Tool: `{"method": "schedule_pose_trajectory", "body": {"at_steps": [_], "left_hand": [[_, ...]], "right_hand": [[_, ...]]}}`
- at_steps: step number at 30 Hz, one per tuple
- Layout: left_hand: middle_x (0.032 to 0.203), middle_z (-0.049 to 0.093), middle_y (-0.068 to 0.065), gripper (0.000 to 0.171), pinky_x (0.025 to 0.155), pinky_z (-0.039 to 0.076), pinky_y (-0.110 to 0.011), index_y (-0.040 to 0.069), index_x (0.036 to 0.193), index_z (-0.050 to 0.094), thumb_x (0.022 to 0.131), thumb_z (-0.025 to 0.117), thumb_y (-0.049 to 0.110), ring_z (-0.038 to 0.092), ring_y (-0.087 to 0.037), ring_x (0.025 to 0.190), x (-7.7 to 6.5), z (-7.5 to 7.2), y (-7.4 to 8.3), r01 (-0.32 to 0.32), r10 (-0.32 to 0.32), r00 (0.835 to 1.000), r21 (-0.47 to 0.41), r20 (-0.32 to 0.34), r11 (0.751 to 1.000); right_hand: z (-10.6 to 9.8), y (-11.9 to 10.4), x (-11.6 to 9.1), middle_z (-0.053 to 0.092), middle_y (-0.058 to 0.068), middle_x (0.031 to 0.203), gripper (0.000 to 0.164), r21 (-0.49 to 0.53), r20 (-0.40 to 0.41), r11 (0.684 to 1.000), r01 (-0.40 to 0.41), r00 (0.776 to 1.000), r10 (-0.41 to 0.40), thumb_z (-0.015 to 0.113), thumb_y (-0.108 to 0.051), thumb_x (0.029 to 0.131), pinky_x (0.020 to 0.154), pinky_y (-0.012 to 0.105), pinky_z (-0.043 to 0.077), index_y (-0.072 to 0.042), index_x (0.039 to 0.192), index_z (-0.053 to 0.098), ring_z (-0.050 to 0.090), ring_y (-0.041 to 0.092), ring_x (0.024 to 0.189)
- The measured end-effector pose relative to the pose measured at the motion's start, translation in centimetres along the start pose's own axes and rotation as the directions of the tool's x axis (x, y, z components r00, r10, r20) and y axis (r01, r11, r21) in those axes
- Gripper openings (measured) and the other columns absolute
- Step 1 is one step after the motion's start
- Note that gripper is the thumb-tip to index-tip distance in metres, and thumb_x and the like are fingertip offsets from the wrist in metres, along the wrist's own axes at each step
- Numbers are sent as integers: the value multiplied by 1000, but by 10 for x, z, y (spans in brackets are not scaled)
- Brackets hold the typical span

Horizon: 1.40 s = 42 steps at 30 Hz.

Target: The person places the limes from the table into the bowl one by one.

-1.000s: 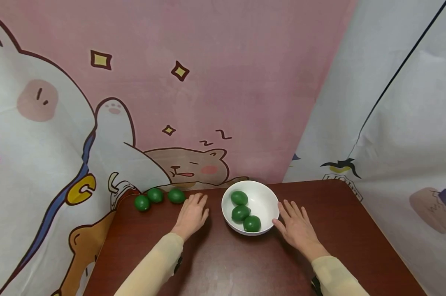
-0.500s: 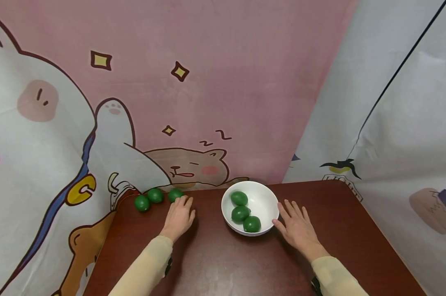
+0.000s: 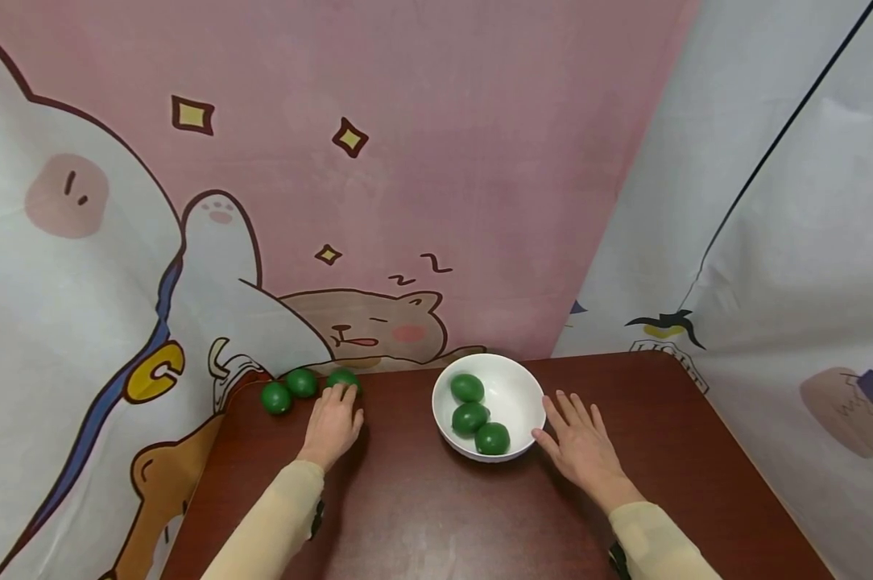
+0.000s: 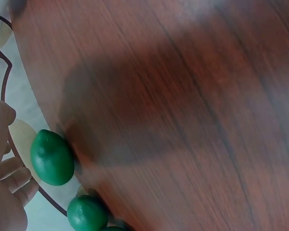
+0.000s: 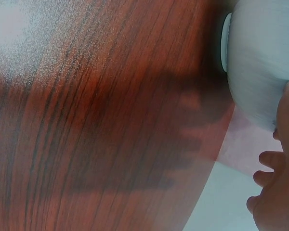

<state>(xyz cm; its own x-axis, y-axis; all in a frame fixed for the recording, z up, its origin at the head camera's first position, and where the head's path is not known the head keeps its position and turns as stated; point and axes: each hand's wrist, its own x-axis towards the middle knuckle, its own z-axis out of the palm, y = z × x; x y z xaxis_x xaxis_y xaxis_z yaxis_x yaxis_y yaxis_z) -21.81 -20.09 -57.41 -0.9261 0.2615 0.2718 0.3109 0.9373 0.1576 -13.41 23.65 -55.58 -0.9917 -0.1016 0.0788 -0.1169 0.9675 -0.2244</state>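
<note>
My left hand [image 3: 331, 427] reaches over the table's back left, its fingertips partly covering a green lime [image 3: 344, 377]. In the left wrist view, that lime [image 4: 53, 158] rests on the table edge, and the relaxed fingers [image 4: 17, 180] are beside it, not curled round it. Farther left lie two more limes, one in front [image 3: 275, 398] and one behind [image 3: 302, 383]. A white bowl [image 3: 519, 403] holds three limes [image 3: 469, 419]. My right hand [image 3: 581, 447] is at the bowl's right side with fingers extended; in the right wrist view, the thumb meets the bowl's wall [image 5: 260, 62].
The brown wooden table [image 3: 436, 515] ends just behind the limes and bowl. A printed cloth [image 3: 480, 161] with cartoon animals hangs close behind it, and a whitish cloth [image 3: 770, 242] hangs on the right.
My left hand has moved left, from between the limes and bowl to the nearest loose lime. My right hand and the bowl have stayed in place.
</note>
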Motion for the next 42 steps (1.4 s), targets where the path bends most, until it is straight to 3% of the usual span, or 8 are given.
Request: {"method": "schedule_pose_trajectory", "body": {"at_steps": [11, 20, 24, 32, 42], "left_hand": [[137, 54, -28, 52, 102, 46, -57, -7, 140, 56, 96, 72, 16, 52, -44, 121, 6, 3, -14, 64, -63, 997, -30, 51, 997], [138, 52, -29, 56, 100, 48, -58, -7, 142, 54, 94, 73, 16, 51, -46, 123, 12, 6, -26, 79, -79, 996, 7, 50, 997], [139, 51, -31, 56, 99, 48, -59, -8, 141, 54, 93, 74, 14, 51, -48, 124, 15, 6, -28, 76, -76, 996, 2, 38, 997], [148, 44, -32, 61, 104, 45, -61, -6, 147, 49, 95, 72, 15, 46, -49, 133, 20, 8, -30, 110, -105, 990, -44, 96, 993], [154, 38, -32, 65, 102, 45, -63, -4, 152, 44, 96, 70, 15, 42, -50, 137, 30, 16, -32, 136, -127, 983, -55, 133, 989]], "right_hand": [[4, 2, 1, 35, 27, 162, 73, 5, 5, 1000, -1, 1000, 1, 58, -50, 102, 121, 67, 13, -6, 158, 42, 24, 48, 152], [5, 2, 2, 33, 26, 163, 74, 7, 18, 1000, -12, 1000, 12, 58, -51, 102, 122, 67, 12, -7, 159, 40, 23, 48, 152], [4, 2, 3, 35, 25, 162, 72, -5, 7, 1000, -9, 1000, 9, 57, -51, 102, 122, 66, 13, -8, 158, 42, 24, 47, 152], [4, 1, 2, 37, 25, 161, 72, 8, 2, 1000, -7, 1000, 7, 58, -51, 102, 121, 66, 15, -8, 157, 43, 26, 47, 152], [6, 2, 4, 35, 26, 162, 74, 15, 25, 1000, -17, 1000, 17, 59, -52, 101, 122, 66, 13, -8, 158, 42, 24, 47, 152]]}}
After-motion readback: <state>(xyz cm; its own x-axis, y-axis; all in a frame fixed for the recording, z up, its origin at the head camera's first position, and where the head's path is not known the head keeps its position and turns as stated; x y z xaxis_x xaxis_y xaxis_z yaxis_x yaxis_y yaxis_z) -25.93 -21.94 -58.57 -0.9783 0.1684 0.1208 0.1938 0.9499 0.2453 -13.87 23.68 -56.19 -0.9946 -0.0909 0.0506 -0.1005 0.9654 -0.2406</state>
